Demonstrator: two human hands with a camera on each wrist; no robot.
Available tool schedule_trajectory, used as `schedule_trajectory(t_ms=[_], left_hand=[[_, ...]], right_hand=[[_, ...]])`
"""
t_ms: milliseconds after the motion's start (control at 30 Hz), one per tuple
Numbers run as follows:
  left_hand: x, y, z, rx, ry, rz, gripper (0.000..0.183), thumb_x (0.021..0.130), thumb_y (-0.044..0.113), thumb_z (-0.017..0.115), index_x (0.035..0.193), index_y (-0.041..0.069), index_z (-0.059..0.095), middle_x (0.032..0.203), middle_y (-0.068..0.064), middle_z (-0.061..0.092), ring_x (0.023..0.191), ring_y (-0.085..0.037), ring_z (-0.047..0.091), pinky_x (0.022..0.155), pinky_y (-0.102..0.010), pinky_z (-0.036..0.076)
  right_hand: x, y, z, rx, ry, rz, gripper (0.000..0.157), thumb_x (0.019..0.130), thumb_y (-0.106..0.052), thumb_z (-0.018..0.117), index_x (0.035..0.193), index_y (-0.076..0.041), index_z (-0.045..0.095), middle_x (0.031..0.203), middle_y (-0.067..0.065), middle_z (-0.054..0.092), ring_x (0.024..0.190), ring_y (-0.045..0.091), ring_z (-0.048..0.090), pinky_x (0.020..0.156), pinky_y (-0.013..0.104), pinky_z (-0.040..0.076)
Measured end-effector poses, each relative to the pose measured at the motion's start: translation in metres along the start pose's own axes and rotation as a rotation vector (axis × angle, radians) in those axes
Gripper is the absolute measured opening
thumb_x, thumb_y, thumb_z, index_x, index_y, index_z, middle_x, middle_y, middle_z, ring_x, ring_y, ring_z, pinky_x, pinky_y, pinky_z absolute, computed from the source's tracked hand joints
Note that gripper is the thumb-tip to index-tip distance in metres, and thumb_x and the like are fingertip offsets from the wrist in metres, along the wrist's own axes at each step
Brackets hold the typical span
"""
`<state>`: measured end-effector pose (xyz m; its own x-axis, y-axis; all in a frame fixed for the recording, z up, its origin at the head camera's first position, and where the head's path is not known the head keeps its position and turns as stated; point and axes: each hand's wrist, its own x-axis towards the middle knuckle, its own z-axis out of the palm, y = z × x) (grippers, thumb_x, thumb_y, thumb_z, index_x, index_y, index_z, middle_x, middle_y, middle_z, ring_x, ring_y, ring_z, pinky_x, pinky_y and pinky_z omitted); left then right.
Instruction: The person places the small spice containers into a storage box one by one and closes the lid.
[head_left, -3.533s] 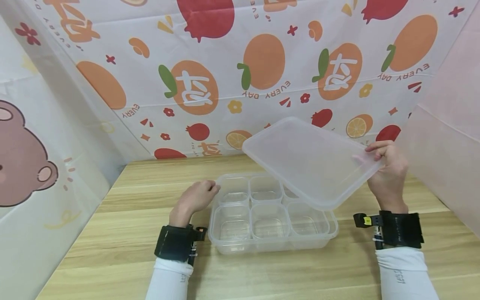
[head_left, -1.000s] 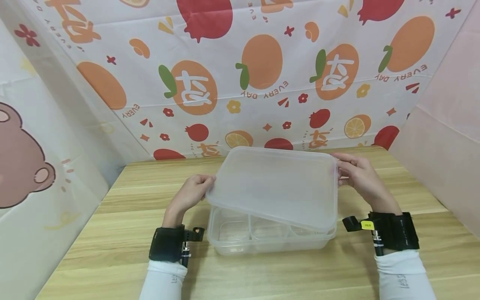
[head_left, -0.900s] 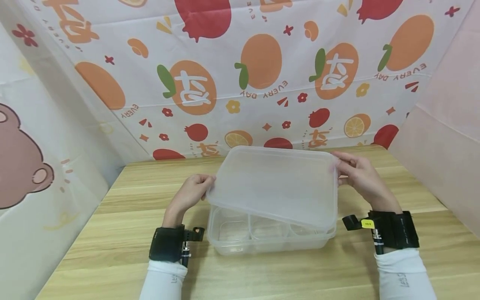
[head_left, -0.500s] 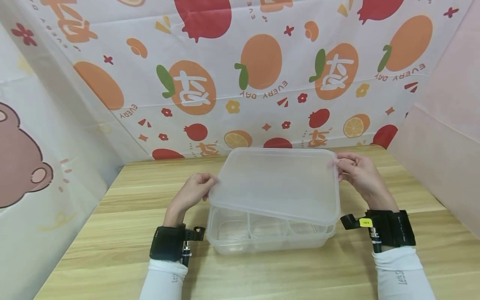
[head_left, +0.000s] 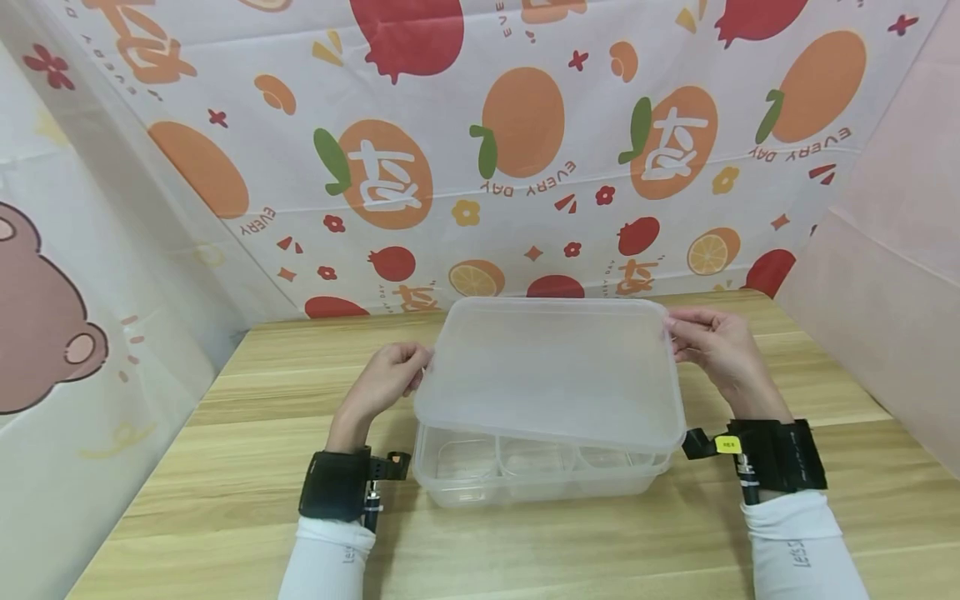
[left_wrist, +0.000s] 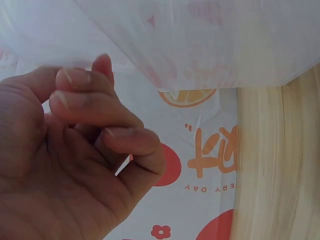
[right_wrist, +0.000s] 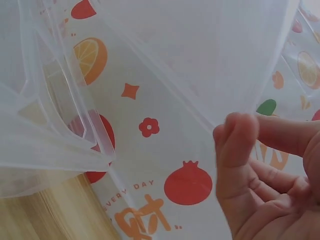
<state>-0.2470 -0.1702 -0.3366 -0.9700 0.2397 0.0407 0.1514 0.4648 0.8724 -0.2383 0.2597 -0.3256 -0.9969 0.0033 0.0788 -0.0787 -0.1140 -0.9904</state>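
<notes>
A clear plastic food container divided into several compartments rests on the table. Its translucent rectangular lid is held tilted over it and covers the back compartments; the front row shows below the lid's near edge. My left hand pinches the lid's left edge, with the fingers curled in toward the palm in the left wrist view. At the lid's far right corner, my right hand pinches the rim between thumb and fingers. In the right wrist view a gap separates the lid's raised side from the container's rim.
The wooden table extends on both sides of the container. A fruit-print cloth hangs behind it, a bear-print cloth at the left and a pale pink cloth at the right.
The lid was first held by the right hand alone, raised at the right. It has come left and down over the container, and the left hand has taken its left edge. Lately it shifts only slightly.
</notes>
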Motion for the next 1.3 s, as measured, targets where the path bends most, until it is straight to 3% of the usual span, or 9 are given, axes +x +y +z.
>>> schedule_trajectory(t_ms=[100,333,400,533,600,733,900,1300], left_hand=[[0.0,-0.001,-0.001,-0.006,-0.013,-0.002,0.032,0.107,0.015,0.049,0.079,0.002,0.059,0.065,-0.005,0.049,0.059,-0.013,0.046,0.055,-0.025,0.041],[-0.004,-0.003,-0.008,-0.023,-0.1,-0.001,0.037,0.106,0.015,0.051,0.072,0.004,0.057,0.062,-0.002,0.049,0.057,-0.013,0.047,0.056,-0.025,0.044],[-0.005,-0.003,-0.01,-0.025,-0.131,0.003,0.037,0.107,0.016,0.051,0.071,0.004,0.056,0.062,-0.002,0.049,0.056,-0.014,0.047,0.055,-0.026,0.043],[-0.007,-0.003,-0.013,-0.02,-0.175,0.018,0.039,0.107,0.015,0.05,0.071,0.0,0.056,0.06,-0.003,0.048,0.054,-0.014,0.045,0.054,-0.026,0.04],[-0.008,-0.003,-0.014,-0.015,-0.191,0.019,0.04,0.107,0.015,0.05,0.07,-0.002,0.055,0.059,-0.003,0.047,0.052,-0.013,0.043,0.052,-0.025,0.038],[-0.01,-0.003,-0.015,-0.011,-0.229,-0.006,0.045,0.107,0.017,0.049,0.065,0.001,0.054,0.056,-0.002,0.047,0.049,-0.01,0.041,0.05,-0.024,0.036],[-0.01,-0.003,-0.017,0.018,-0.274,-0.049,0.048,0.108,0.02,0.049,0.061,0.009,0.052,0.055,0.0,0.047,0.049,-0.01,0.04,0.05,-0.024,0.037],[-0.011,-0.005,-0.014,0.109,-0.334,-0.128,0.053,0.107,0.024,0.05,0.057,0.008,0.055,0.053,0.001,0.05,0.045,-0.01,0.042,0.046,-0.023,0.029]], right_hand=[[0.0,0.001,-0.002,-0.021,-0.023,0.013,0.014,0.095,-0.007,0.07,0.091,-0.017,0.078,0.084,0.0,0.073,0.066,0.012,0.068,0.064,0.022,0.056],[0.002,0.003,-0.003,-0.111,-0.05,0.044,0.011,0.095,-0.007,0.07,0.094,-0.016,0.077,0.088,-0.002,0.073,0.073,0.012,0.07,0.07,0.024,0.057],[0.003,0.004,-0.003,-0.17,-0.06,0.052,0.009,0.096,-0.008,0.07,0.103,-0.008,0.076,0.09,-0.004,0.073,0.075,0.012,0.07,0.072,0.025,0.057],[0.005,0.006,-0.004,-0.271,-0.116,0.074,0.036,0.097,-0.006,0.067,0.124,0.016,0.059,0.091,-0.004,0.072,0.076,0.012,0.07,0.074,0.026,0.057],[0.005,0.007,-0.004,-0.32,-0.156,0.094,0.046,0.098,-0.007,0.066,0.13,0.022,0.05,0.094,-0.001,0.072,0.078,0.012,0.07,0.076,0.027,0.057],[0.006,0.01,-0.005,-0.418,-0.246,0.132,0.052,0.098,-0.01,0.067,0.134,0.022,0.047,0.106,0.011,0.072,0.085,0.013,0.07,0.08,0.031,0.057],[0.008,0.015,-0.005,-0.481,-0.334,0.126,0.048,0.098,-0.008,0.066,0.133,0.021,0.049,0.115,0.022,0.068,0.089,0.014,0.07,0.082,0.034,0.057],[0.012,0.023,-0.002,-0.525,-0.364,0.124,0.05,0.101,-0.006,0.061,0.139,0.02,0.043,0.116,0.023,0.065,0.085,0.017,0.065,0.076,0.033,0.058]])
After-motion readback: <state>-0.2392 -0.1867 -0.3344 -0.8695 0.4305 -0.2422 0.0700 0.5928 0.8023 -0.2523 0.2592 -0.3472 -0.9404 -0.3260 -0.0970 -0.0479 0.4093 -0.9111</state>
